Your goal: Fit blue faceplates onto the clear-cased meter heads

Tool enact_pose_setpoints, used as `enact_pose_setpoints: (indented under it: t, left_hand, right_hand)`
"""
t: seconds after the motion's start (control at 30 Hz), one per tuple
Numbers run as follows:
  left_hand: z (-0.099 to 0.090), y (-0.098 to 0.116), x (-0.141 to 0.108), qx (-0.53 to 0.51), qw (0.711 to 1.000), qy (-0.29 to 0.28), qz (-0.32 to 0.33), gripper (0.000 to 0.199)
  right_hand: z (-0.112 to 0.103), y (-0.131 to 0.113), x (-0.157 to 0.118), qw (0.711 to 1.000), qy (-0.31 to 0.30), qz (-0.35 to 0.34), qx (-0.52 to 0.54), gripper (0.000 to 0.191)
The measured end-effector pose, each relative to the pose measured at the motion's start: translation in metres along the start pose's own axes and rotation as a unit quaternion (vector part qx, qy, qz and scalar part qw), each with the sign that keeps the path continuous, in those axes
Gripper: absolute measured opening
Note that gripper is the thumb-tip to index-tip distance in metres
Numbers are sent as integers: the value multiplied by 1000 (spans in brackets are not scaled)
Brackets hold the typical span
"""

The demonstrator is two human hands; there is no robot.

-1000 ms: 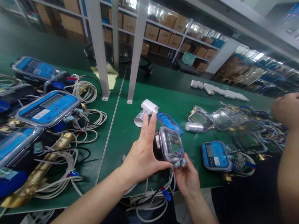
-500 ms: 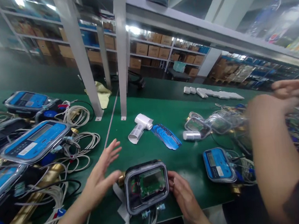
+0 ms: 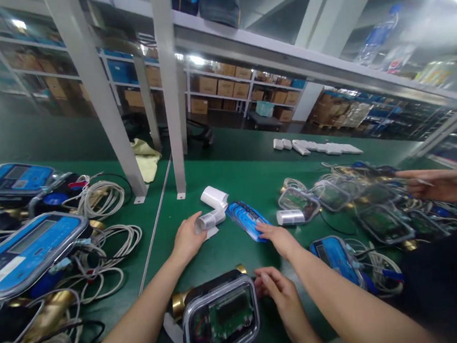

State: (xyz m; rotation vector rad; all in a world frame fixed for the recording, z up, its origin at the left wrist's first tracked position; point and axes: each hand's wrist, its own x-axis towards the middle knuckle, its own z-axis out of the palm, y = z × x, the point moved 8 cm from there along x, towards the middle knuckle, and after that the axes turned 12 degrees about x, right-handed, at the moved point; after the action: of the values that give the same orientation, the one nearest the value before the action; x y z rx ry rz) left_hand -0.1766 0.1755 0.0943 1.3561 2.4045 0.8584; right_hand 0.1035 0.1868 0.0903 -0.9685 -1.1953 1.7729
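Note:
My left hand (image 3: 189, 239) is closed around the left end of a roll of clear, silvery labels (image 3: 212, 219) on the green bench. My right hand (image 3: 283, 302) rests low at the right edge of a meter (image 3: 222, 323), its curled fingers against the casing. Under the meter's clear cover a green circuit board shows, with no blue face plate. Brass fittings stick out behind it. A co-worker's hand (image 3: 278, 238), reaching in from the right, touches a blue face label (image 3: 246, 219) beyond the meter.
Blue-faced meters (image 3: 33, 247) with coiled cables crowd the left. A white roll (image 3: 214, 197) lies behind my left hand. Another silvery roll (image 3: 290, 217), a blue meter (image 3: 336, 258) and clear-covered meters are on the right. The co-worker's other hand (image 3: 424, 185) is there. Metal posts (image 3: 169, 91) rise at the back.
My left hand has moved forward from beside the meter and taken hold of the silvery roll, turning it. The co-worker's arm has reached in to the blue label. My right hand stays at the meter.

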Motion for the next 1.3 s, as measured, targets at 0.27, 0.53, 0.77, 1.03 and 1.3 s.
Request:
enact_pose_setpoints:
  t: [0.27, 0.53, 0.77, 1.03, 1.3]
  left_hand:
    - [9, 6, 0, -72, 992, -83, 67, 85]
    - [14, 16, -3, -169, 978, -96, 80, 52]
    - [23, 13, -6, -316, 936, -151, 26, 80]
    - [9, 17, -6, -347, 932, -105, 18, 47]
    - [-6, 20, -6, -358, 930, -64, 42, 67]
  right_hand:
    - [30, -30, 71, 990, 23, -112, -82, 29]
    - [71, 0, 127, 990, -63, -75, -99, 42]
    - [70, -3, 118, 986, -114, -97, -75, 17]
    - [78, -12, 113, 983, -129, -117, -49, 31]
    - [82, -11, 108, 981, -128, -128, -75, 21]
